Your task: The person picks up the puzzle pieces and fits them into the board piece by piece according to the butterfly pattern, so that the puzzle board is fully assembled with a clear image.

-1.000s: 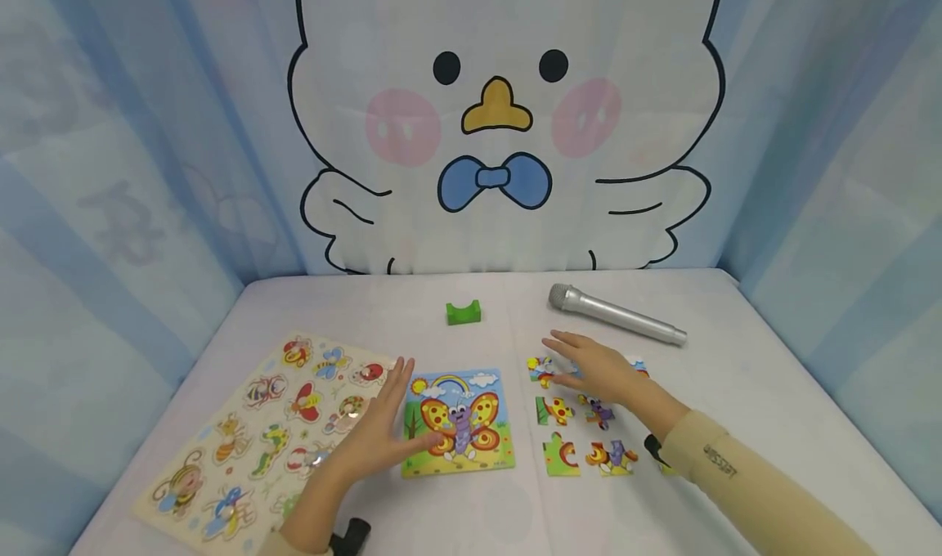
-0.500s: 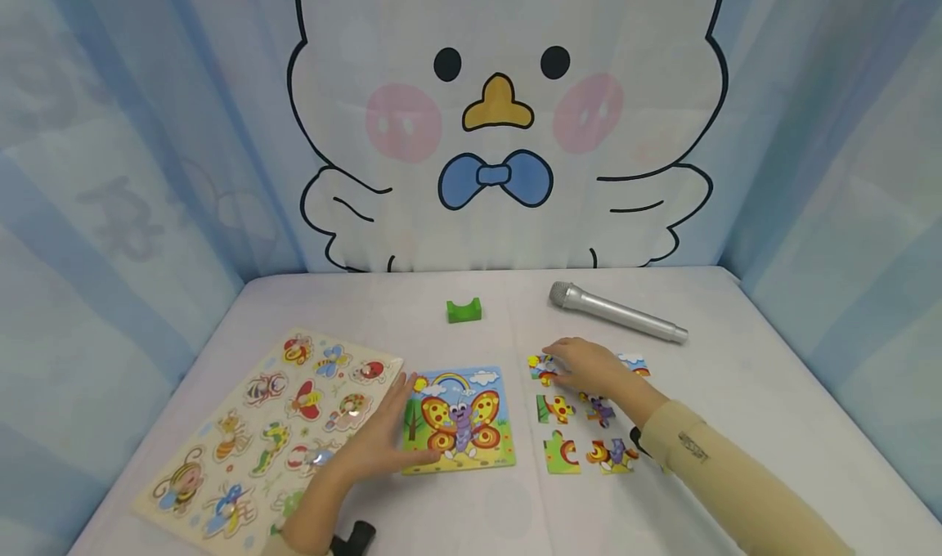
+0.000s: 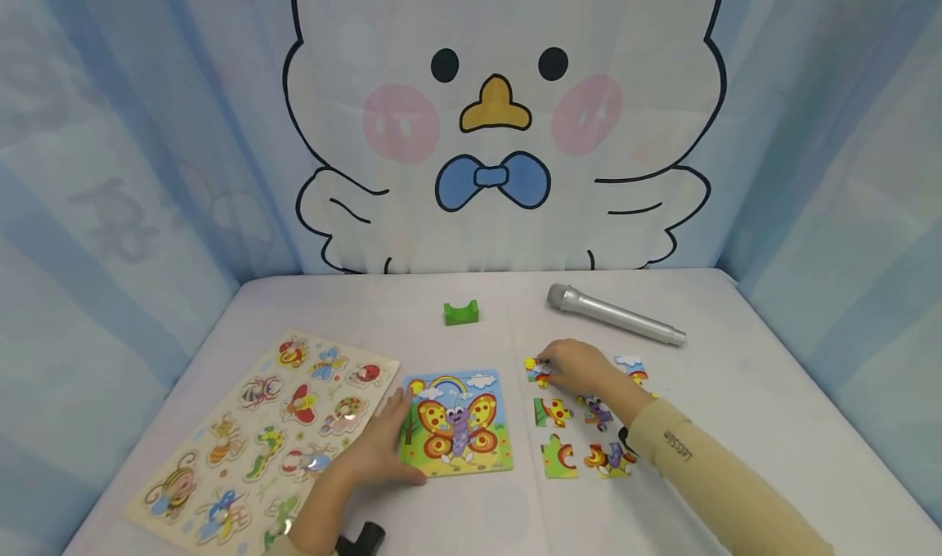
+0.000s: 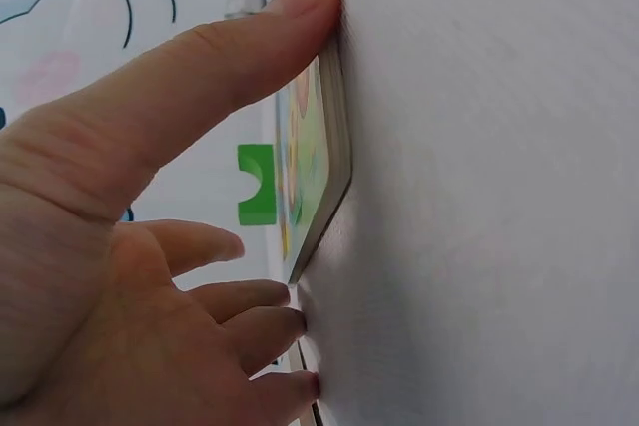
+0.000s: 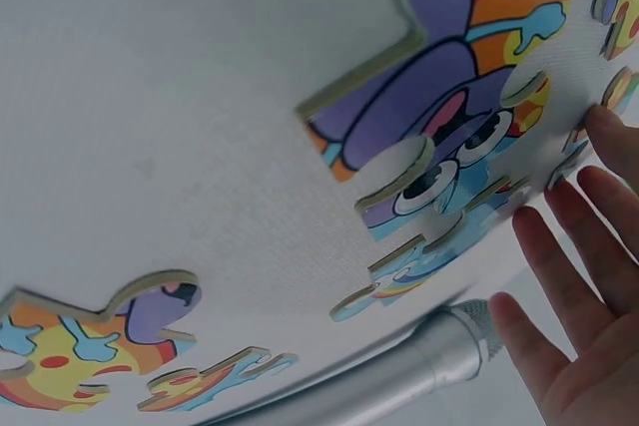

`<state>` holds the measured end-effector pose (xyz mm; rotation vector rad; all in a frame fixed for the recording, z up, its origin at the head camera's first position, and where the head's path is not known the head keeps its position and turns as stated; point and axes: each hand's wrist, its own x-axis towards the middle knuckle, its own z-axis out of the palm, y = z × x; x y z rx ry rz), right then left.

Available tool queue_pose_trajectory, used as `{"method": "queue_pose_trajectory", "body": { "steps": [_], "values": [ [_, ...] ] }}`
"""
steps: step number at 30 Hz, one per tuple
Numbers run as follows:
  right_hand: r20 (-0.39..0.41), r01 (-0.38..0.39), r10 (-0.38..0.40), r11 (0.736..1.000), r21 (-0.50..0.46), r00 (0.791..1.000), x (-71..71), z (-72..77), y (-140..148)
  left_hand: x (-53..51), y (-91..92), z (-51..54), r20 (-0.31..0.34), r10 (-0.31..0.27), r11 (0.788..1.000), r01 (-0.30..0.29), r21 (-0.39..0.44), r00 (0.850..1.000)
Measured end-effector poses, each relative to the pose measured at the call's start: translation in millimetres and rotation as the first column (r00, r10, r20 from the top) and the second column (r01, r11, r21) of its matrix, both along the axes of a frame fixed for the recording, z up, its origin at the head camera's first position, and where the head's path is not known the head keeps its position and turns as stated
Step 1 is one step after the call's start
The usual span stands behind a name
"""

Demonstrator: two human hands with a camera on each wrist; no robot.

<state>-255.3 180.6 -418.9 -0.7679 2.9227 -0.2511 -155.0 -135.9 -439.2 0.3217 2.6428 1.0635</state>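
My left hand (image 3: 371, 454) is beside the left edge of the square butterfly board (image 3: 459, 425). In the left wrist view the left hand (image 4: 160, 236) has its fingers spread, the thumb at the edge of the board (image 4: 318, 147). My right hand (image 3: 589, 372) is over the upper-left corner of the loose puzzle pieces and covers part of them. Its thumb and fingertips pinch the sun-and-rainbow piece (image 3: 533, 367). In the right wrist view that hand (image 5: 589, 316) has the piece's edge (image 5: 567, 165) between thumb and finger. A purple butterfly piece (image 5: 449, 137) lies near it.
A large insect puzzle board (image 3: 250, 450) lies at the left. A green notched block (image 3: 461, 313) and a silver microphone (image 3: 618, 315) lie farther back. Loose pieces (image 3: 559, 456) lie in rows at the right. A printed curtain (image 3: 493, 229) hangs behind the table.
My right hand has moved down onto the upper-left piece, its fingers drawing together on it. My left hand has slid slightly down and its thumb has come off the board's picture.
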Motion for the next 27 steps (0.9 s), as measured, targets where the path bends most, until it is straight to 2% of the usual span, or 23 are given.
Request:
{"method": "queue_pose_trajectory", "body": {
  "steps": [6, 16, 21, 27],
  "values": [
    [0.001, 0.019, -0.019, 1.0, -0.006, 1.0, -0.4, 1.4, -0.6, -2.3, 1.2, -0.5, 0.003, -0.007, 0.999, 0.007, -0.039, 1.0],
    [0.026, 0.06, -0.058, 0.997, -0.054, 0.998, -5.8, 1.0, 2.1, -9.9, 3.8, -1.5, 0.017, -0.007, 0.999, 0.008, -0.039, 1.0],
    [0.02, 0.022, -0.02, 0.994, -0.103, 1.0, -6.1, 3.0, -4.7, -13.4, 5.7, -1.7, 0.021, -0.007, 0.999, 0.008, -0.046, 1.0],
    [0.021, -0.029, 0.032, 0.99, -0.141, 0.999, -2.9, 4.7, -26.6, -15.0, 6.4, 0.7, 0.041, 0.004, 0.997, -0.001, -0.077, 0.999]
  ]
}}
